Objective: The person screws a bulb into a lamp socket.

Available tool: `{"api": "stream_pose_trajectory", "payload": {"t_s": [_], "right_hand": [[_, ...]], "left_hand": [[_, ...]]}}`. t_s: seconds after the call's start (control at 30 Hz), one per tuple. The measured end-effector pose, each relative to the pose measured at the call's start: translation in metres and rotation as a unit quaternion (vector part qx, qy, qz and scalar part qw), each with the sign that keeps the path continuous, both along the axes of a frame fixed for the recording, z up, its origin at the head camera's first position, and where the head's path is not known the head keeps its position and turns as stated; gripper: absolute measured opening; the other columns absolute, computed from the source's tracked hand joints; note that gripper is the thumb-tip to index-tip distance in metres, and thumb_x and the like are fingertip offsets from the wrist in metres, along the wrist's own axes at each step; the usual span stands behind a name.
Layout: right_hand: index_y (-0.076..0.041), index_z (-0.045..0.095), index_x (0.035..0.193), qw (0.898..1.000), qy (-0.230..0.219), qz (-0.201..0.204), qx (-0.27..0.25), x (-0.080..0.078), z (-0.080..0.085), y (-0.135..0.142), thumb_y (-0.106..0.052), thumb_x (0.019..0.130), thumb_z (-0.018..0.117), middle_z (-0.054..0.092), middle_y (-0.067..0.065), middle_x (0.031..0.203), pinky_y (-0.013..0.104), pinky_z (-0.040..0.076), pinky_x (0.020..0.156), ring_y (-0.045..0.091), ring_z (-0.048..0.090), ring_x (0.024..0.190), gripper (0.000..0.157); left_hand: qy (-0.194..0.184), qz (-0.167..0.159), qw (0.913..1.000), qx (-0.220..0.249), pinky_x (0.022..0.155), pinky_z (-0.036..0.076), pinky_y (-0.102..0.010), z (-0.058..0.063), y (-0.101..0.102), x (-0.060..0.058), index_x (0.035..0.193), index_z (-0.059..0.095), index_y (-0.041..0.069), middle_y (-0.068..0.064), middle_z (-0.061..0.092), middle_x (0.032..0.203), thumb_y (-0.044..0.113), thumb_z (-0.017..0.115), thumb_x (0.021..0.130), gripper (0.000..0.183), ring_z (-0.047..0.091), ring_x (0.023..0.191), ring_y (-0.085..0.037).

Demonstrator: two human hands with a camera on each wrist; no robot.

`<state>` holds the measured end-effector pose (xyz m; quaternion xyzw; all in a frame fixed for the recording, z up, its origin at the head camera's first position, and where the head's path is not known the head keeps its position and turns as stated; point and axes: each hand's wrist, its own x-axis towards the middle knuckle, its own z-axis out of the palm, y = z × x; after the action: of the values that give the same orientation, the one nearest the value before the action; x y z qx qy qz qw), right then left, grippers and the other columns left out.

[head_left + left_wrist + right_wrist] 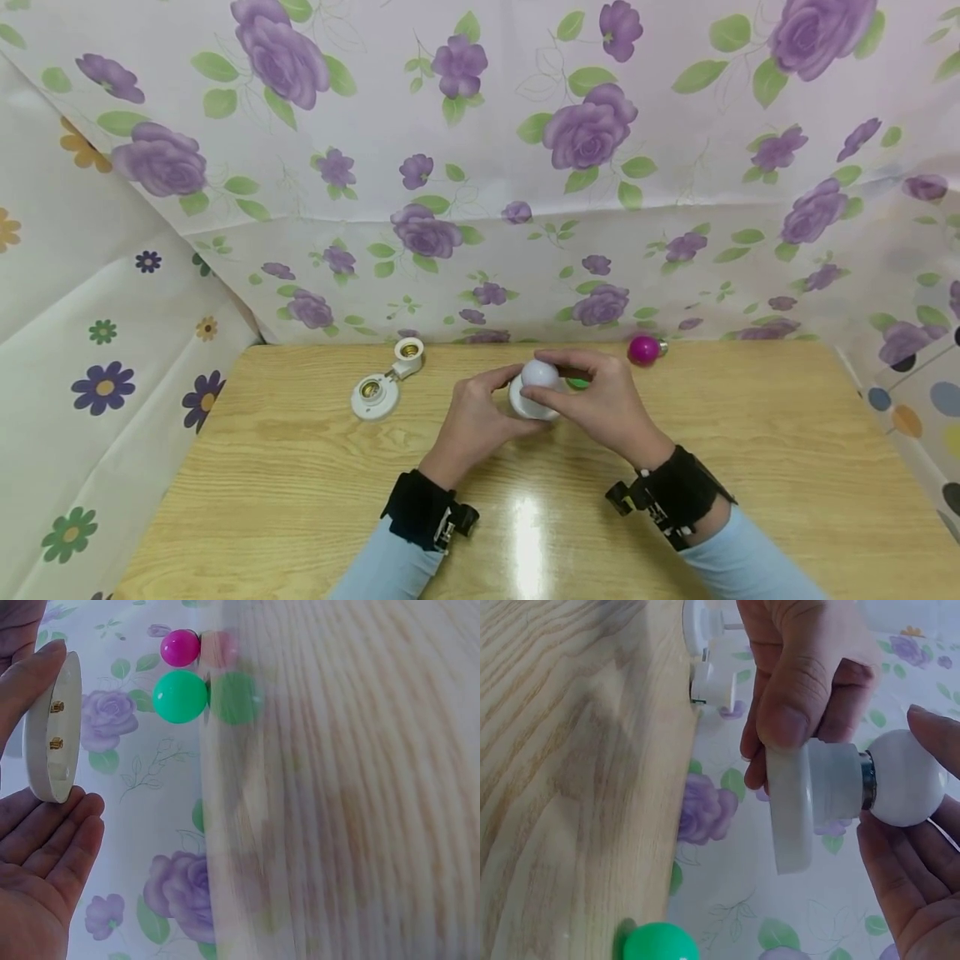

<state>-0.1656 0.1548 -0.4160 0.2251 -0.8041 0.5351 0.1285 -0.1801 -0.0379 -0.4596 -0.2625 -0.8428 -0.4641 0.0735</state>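
Collar: The white bulb (907,778) is sitting at the mouth of the white lamp socket (836,780), a strip of its metal collar (868,780) showing between them; how well the threads are engaging inside, I cannot tell.
Thread risk: A bulb turned while leaning off the socket's axis could be cross-threading and jamming.
Globe risk: The smooth globe is offering little purchase, so fingertips could be slipping round it.
Base risk: A loose rim hold could be letting the socket spin along with the bulb.
Drop risk: Both parts are hanging above the desk (300,500), underside brass screws (57,707) exposed; if the bulb is barely engaging, one lapse of grip could be sending it down.
Right hand (611,408): Closing part-way, thumb and fingers are pinching the globe from opposite sides.
Left hand (472,417): Spreading only as wide as the round base, thumb and fingers are gripping its rim.
Nearby: A green bulb (180,697) and a magenta bulb (643,351) are lying beyond the right hand, toward the back edge.
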Motion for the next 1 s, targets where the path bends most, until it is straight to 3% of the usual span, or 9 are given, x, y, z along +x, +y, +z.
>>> {"api": "stream_pose_trajectory", "payload": {"t_s": [0.2,0.33,0.47,0.6,0.8,1.0], "right_hand": [[-0.015,0.064,0.115,1.0,-0.015,0.01,0.015,0.002,0.007,0.0,-0.025,0.075,0.077,0.063,0.001,0.111,0.031,0.049,0.079,0.015,0.059,0.098,0.043],[-0.017,0.062,0.12,0.999,-0.022,0.022,0.03,0.002,0.009,0.004,-0.03,0.078,0.075,0.061,-0.003,0.115,0.033,0.048,0.082,0.012,0.057,0.102,0.046],[-0.021,0.059,0.125,0.998,-0.001,0.023,0.059,0.0,0.006,0.012,-0.037,0.079,0.073,0.058,-0.007,0.119,0.034,0.047,0.083,0.01,0.054,0.107,0.05],[-0.021,0.06,0.124,0.997,0.021,0.007,0.079,-0.004,0.003,0.02,-0.038,0.079,0.073,0.058,-0.006,0.121,0.033,0.047,0.083,0.012,0.055,0.106,0.05],[-0.016,0.057,0.128,0.994,-0.018,-0.007,0.107,-0.006,-0.001,0.027,-0.04,0.08,0.072,0.054,-0.007,0.126,0.035,0.045,0.086,0.011,0.054,0.105,0.056],[-0.02,0.052,0.132,0.987,-0.069,-0.009,0.143,-0.007,-0.008,0.028,-0.047,0.078,0.071,0.049,-0.008,0.131,0.037,0.04,0.093,0.011,0.046,0.116,0.063]], "left_hand": [[0.002,-0.003,0.9999,0.009,0.085,0.046,-0.033,0.0,-0.001,0.0,0.124,0.058,0.023,0.011,0.058,0.115,0.046,0.079,0.067,0.064,0.051,0.108,-0.001],[-0.01,0.004,0.9999,0.01,0.087,0.045,-0.033,0.001,-0.002,0.0,0.125,0.057,0.025,0.012,0.058,0.116,0.048,0.079,0.067,0.066,0.05,0.109,-0.002],[-0.013,0.018,0.9996,0.015,0.088,0.044,-0.035,0.002,-0.006,-0.002,0.125,0.057,0.027,0.012,0.058,0.116,0.048,0.08,0.066,0.067,0.051,0.108,-0.003],[0.008,0.036,0.9988,0.031,0.088,0.045,-0.036,0.004,-0.014,-0.007,0.124,0.057,0.026,0.01,0.059,0.115,0.045,0.082,0.064,0.067,0.053,0.106,-0.005],[0.019,0.052,0.9973,0.048,0.088,0.045,-0.039,0.007,-0.021,-0.011,0.123,0.058,0.028,0.012,0.058,0.116,0.041,0.085,0.061,0.068,0.054,0.106,-0.006],[0.02,0.048,0.9971,0.055,0.087,0.045,-0.037,0.006,-0.022,-0.011,0.122,0.058,0.028,0.013,0.059,0.114,0.045,0.084,0.061,0.068,0.054,0.105,-0.006]]}}
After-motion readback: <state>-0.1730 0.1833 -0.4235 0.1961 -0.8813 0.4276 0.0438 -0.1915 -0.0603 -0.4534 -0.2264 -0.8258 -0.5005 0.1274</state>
